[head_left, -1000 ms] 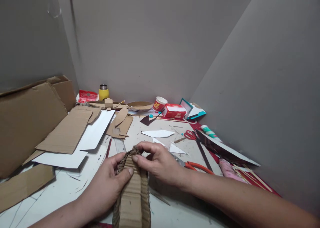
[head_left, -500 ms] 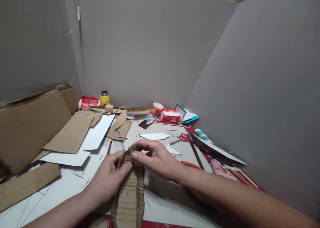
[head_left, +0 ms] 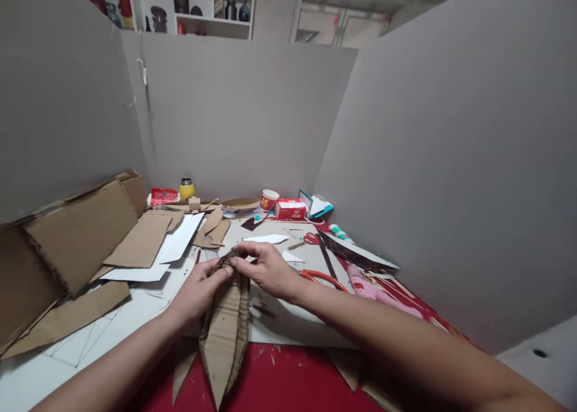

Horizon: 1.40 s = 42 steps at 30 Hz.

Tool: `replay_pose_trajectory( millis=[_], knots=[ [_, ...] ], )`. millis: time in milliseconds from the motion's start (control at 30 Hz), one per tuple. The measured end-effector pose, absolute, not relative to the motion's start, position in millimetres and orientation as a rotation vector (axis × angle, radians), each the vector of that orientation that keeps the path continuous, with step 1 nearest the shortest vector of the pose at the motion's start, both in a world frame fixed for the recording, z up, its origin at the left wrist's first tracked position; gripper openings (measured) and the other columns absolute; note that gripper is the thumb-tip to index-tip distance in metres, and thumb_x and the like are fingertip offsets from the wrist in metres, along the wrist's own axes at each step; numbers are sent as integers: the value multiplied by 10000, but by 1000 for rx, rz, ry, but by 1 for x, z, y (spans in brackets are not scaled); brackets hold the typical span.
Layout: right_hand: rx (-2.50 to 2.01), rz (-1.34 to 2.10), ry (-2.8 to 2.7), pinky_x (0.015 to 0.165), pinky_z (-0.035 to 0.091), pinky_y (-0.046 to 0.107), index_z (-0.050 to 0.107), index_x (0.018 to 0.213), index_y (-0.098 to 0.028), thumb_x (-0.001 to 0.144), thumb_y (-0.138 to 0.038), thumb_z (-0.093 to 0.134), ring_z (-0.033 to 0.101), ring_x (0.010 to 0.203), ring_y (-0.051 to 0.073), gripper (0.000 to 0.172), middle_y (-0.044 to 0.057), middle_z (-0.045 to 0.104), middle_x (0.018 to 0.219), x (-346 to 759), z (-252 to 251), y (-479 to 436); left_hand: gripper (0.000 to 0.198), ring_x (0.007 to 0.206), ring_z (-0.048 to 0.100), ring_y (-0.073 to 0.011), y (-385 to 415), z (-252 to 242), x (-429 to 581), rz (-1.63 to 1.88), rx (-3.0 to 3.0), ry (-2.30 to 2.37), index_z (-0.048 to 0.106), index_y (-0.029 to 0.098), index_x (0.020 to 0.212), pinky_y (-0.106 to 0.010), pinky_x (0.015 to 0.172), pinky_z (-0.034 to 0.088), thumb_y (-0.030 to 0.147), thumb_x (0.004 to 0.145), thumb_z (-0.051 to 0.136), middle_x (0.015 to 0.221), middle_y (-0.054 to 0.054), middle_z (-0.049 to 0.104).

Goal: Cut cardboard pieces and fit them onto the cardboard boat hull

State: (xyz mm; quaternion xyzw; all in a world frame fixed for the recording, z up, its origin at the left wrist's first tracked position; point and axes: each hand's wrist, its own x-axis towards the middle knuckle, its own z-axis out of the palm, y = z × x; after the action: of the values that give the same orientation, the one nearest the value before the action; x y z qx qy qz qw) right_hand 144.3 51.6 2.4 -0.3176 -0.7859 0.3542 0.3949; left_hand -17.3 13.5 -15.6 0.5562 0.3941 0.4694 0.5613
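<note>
A long piece of corrugated cardboard (head_left: 220,340), pointed at its near end and with raised side walls, hangs between my hands above the table's near edge. My left hand (head_left: 198,289) grips its left wall near the far end, thumb on the inner face. Close beside it, my right hand (head_left: 265,267) pinches the curved rim at the far tip between thumb and fingers. Part of that tip is hidden by the fingers. Just past my right wrist lie orange-handled scissors (head_left: 322,275).
Cardboard sheets (head_left: 139,240) and white sheets (head_left: 183,237) lie at the left. At the back stand a yellow jar (head_left: 186,189), a paper cup (head_left: 269,200) and a red box (head_left: 290,209). Red-handled scissors (head_left: 311,238) and a pink cloth (head_left: 360,284) lie at the right. Grey partitions (head_left: 234,117) enclose the table.
The view has tilted and shifted, so shelves above the partition and the cardboard's pointed near end now show. Both hands keep nearly the same grip on the cardboard.
</note>
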Motion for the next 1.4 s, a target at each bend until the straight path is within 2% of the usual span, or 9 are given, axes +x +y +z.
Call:
replay_pose_trajectory(
  millis=[167,233,367,467,667,800,1000,1200,1400],
  knots=[
    [-761,880,-1982,749,451,280,654,890,-120,797,-211,561,559,769,134,159,23,640,818,148,5,46,317,741,655,-198,9,-15,-17,1164,1304,953,725,145,962,-272,694,474,386,757,705,806,-52,743],
    [-789,882,-1947,821,459,314,621,1064,-118,784,-240,606,573,869,154,305,59,645,964,150,5,39,352,753,653,-198,10,-12,-19,1233,1305,977,709,147,994,-278,711,480,405,755,703,826,-52,739],
    [-970,1242,-1809,654,526,302,503,1237,-103,792,-370,627,598,900,201,533,128,615,1062,152,1,21,392,756,636,-185,14,-3,-24,1423,1334,1016,674,148,1039,-275,716,483,424,761,690,858,-45,725],
    [-914,1582,-1771,520,498,227,573,1093,-129,762,-356,651,614,794,175,409,87,641,969,151,-7,12,364,778,619,-169,17,3,-24,1547,1373,1034,668,166,1028,-254,731,474,417,764,687,891,-28,716],
    [-825,1804,-1581,462,414,189,595,754,-145,637,-214,674,526,520,90,157,-35,597,632,143,-27,14,304,846,614,-182,17,1,-12,1659,1416,1076,663,179,1009,-255,769,472,403,803,641,945,-26,704],
    [-834,1812,-1496,495,439,206,593,719,-145,621,-229,663,527,516,89,147,-40,602,612,137,-45,22,266,894,608,-194,12,-5,-5,1655,1443,1105,683,182,970,-252,805,461,381,797,651,950,-29,701],
    [-826,1878,-1440,387,454,209,583,761,-155,636,-305,694,511,411,89,224,-51,583,551,133,-52,23,233,814,590,-162,10,-7,-8,1683,1441,1142,688,194,930,-222,756,446,364,772,688,885,-4,688],
    [-765,2098,-1430,406,462,162,594,789,-127,630,-290,730,604,493,102,265,-4,631,609,136,-40,13,320,786,603,-159,23,-16,-19,1783,1259,1158,660,192,945,-230,725,452,436,742,701,878,-2,695],
    [-819,2055,-1422,417,493,160,608,741,-104,658,-268,683,633,494,110,198,28,654,608,136,-45,17,373,824,655,-181,26,-16,-21,1713,1121,1056,636,182,1023,-270,776,487,422,746,704,921,-28,725]
  ],
)
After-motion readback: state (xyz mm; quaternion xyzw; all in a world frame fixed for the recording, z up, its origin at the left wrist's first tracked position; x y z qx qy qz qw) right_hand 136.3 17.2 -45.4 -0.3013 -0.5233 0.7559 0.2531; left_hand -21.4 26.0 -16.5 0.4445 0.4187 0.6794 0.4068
